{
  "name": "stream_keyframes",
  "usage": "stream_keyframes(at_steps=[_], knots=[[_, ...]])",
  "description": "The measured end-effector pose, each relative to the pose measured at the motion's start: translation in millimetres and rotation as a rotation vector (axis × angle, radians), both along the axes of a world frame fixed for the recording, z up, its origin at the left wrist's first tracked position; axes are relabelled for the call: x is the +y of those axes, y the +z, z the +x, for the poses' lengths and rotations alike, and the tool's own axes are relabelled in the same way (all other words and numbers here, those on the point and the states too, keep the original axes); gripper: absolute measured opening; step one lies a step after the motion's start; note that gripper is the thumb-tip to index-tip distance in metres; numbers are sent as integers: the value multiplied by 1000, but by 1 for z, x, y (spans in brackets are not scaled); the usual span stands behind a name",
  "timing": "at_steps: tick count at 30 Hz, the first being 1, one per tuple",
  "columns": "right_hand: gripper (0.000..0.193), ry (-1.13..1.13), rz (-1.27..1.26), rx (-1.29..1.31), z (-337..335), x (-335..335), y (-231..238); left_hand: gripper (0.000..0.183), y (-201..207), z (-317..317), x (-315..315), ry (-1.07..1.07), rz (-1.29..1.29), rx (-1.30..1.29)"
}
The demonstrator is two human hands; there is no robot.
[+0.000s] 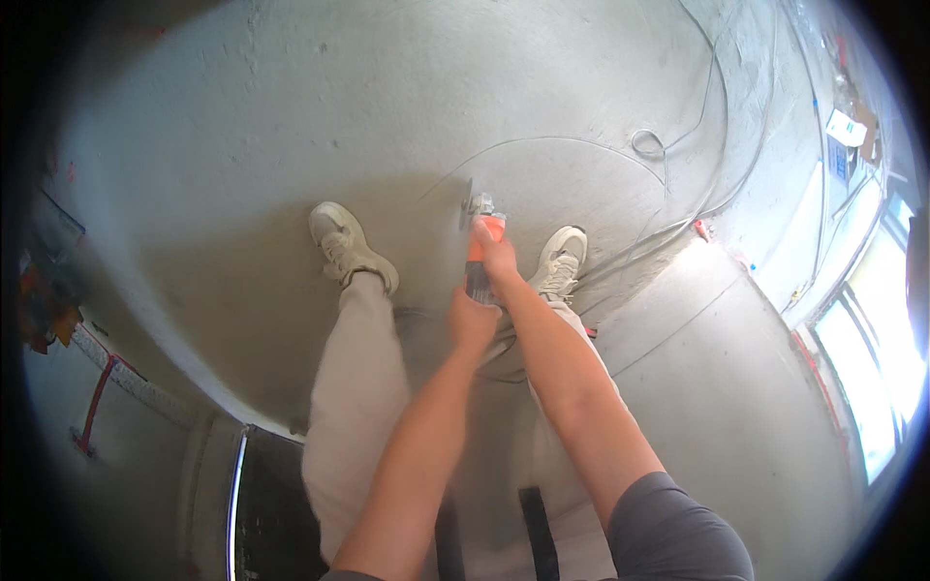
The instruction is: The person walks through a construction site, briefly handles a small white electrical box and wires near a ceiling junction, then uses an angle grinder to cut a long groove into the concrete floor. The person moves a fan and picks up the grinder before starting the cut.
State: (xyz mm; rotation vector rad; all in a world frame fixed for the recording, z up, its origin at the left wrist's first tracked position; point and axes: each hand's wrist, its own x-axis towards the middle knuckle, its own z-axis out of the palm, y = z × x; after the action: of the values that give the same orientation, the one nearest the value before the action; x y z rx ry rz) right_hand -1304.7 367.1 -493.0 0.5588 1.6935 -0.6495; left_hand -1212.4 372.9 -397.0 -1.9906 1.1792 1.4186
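Between my shoes, low over the grey concrete floor [407, 97], I hold an angle grinder [476, 281] with an orange front and a dark rear body. Its metal head [481, 203] points away from me, and a thin disc [467, 205] stands edge-up on its left side. Whether the disc touches the floor cannot be made out. My right hand [496, 257] wraps round the orange part behind the head. Closer to me, my left hand [473, 321] grips the rear end. Both hands are closed, and some fingers are hidden by the tool.
My light shoes [347, 244] stand either side of the grinder. Grey cables [668, 232] run along the floor to the right, with a loop [647, 144] farther off. A small red object [701, 229] lies by them. Cartons [846, 129] stand far right; a red-handled tool [97, 407] is at left.
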Motion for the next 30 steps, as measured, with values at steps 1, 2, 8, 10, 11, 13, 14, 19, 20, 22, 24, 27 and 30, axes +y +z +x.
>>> stream_keyframes(at_steps=[1,2,8,10,11,13,14,19,20,22,24,27,30], knots=[[63,4,27,-7,-1,-2,1,54,2,-1,-2,-1,10,17],[63,-7,2,46,0,-7,0,55,1,0,-9,-22,12,55],[76,-38,-66,13,4,-15,12,57,11,2,-30,-32,57,11],[76,-43,-33,23,4,-16,12,55,14,-2,-37,-45,149,-39],[72,-64,-73,27,4,-15,13,55,17,-4,-38,-44,192,-74],[64,-75,-133,52,2,-18,10,54,17,-13,-44,48,101,-31],[64,-61,-123,49,0,-18,8,53,21,-15,-42,67,92,-18],[67,90,49,53,-9,-19,5,53,15,-21,-38,10,105,-79],[71,79,33,45,-11,-19,4,53,13,-20,-36,-5,79,-88],[80,77,25,36,-13,-19,1,53,10,-21,-32,-19,37,-63],[78,109,-10,98,-14,-19,0,54,8,-21,-30,-20,20,-49],[82,112,11,103,-16,-18,-2,55,8,-24,-31,-18,36,-36],[87,146,48,99,-21,-19,-4,57,8,-28,-35,-23,28,-25]])
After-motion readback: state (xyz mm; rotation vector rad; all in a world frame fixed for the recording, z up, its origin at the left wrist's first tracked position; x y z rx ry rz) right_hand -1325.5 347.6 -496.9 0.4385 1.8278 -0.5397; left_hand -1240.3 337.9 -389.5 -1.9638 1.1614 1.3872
